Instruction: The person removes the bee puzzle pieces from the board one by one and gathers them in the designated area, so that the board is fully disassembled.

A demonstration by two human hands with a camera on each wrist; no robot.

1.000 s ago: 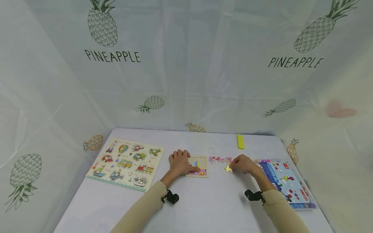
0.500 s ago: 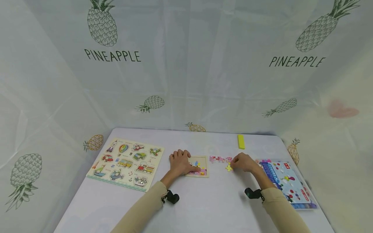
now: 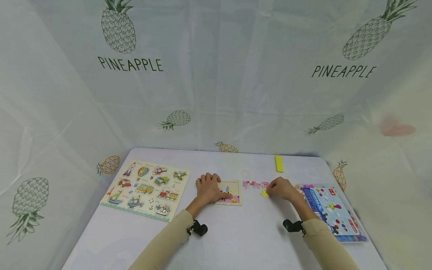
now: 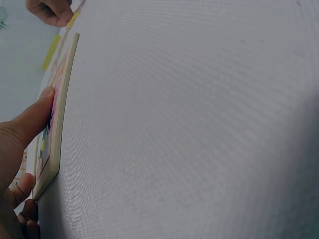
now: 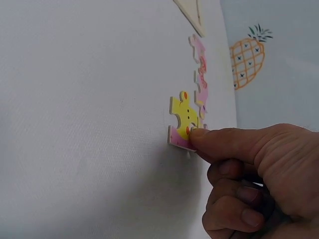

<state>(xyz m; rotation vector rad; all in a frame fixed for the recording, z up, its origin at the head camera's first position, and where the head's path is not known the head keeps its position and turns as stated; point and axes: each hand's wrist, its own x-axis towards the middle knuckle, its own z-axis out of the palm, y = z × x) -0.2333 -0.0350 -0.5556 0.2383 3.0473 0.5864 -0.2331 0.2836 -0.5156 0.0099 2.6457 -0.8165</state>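
one yellow puzzle piece (image 5: 183, 112) with a pink corner is pinched between thumb and forefinger of the right hand (image 3: 282, 188), just on the near side of a row of pink pieces (image 3: 255, 184); from here i can't tell whether it touches them. the left hand (image 3: 209, 189) grips the wooden tray (image 3: 240, 194) at its left side, thumb laid across the picture inside, fingers at the edge.

to my eye, this fiddling with the piece goes best with a light hold near its rim, so the knobs and notches stay in sight. i'd keep it flat, turn it until the printing agrees with its neighbours, and not force it, since a hard nudge could scatter the loose row. the steadying thumb needs only gentle weight.

the table (image 3: 249, 236) is covered in smooth white, with a vehicle board (image 3: 153, 190) off to the left, a yellow block (image 3: 279, 164) towards the back and a blue-and-white booklet (image 3: 332, 210) at the right. pale pineapple-printed curtains (image 3: 216, 86) close in behind and at both sides.
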